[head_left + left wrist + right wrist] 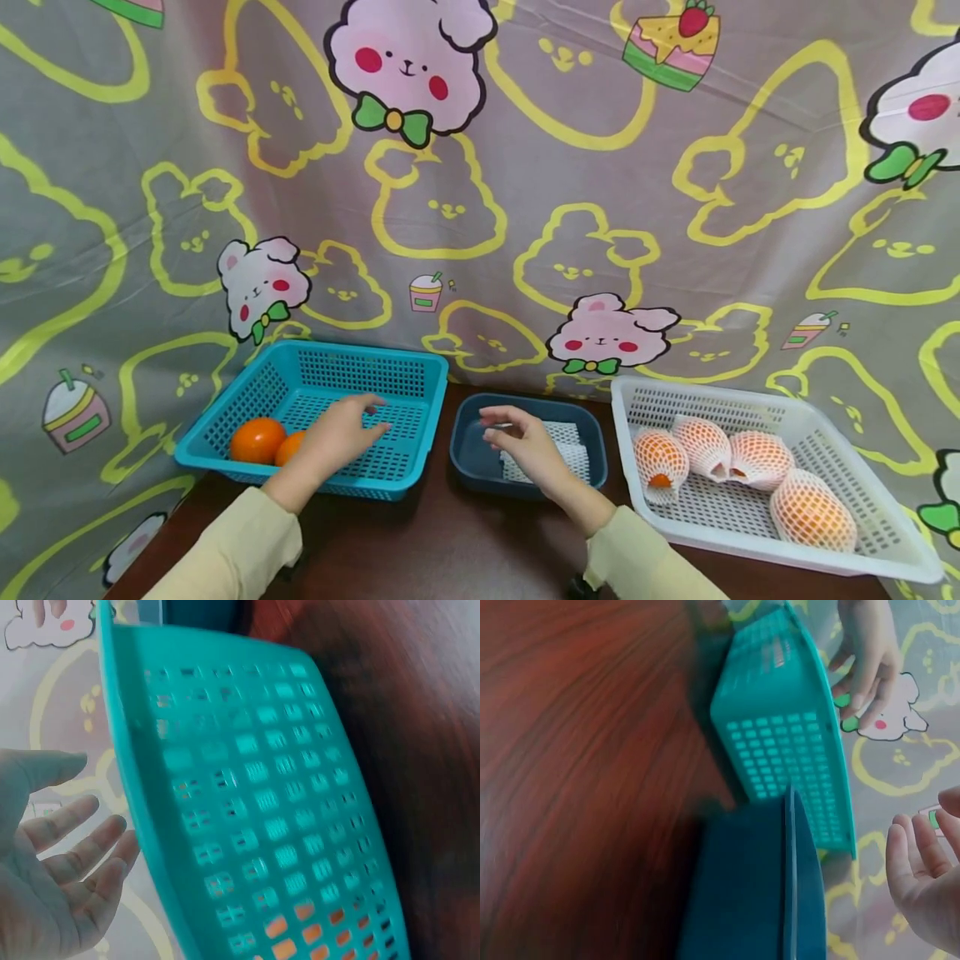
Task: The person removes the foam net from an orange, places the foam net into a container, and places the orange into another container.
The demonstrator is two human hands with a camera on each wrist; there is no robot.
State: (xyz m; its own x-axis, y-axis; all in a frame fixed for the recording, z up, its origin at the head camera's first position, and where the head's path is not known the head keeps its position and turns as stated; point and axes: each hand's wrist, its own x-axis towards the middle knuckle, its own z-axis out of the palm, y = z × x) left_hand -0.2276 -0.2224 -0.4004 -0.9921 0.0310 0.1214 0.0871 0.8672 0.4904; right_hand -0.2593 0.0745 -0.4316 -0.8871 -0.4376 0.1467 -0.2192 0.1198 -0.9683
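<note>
Left hand (341, 437) over turquoise perforated plastic basket (431, 417), fingers relaxed, thumb well apart, gap wide, holding nothing. Two round, smooth bare oranges (257, 440) in that basket, near left corner; one partly hidden by the left hand. Right hand (528, 446) above dark blue rounded rectangular tray (471, 446), fingers loosely bent, thumb apart, also empty. White foam net sleeves (573, 458) lie flat in tray, right side, partly behind right hand; count unclear. White perforated plastic basket (705, 392) at right: four oranges in white foam nets (813, 508). All three containers on dark reddish-brown wooden surface (465, 550); grey cartoon-print curtain (480, 283) behind.
</note>
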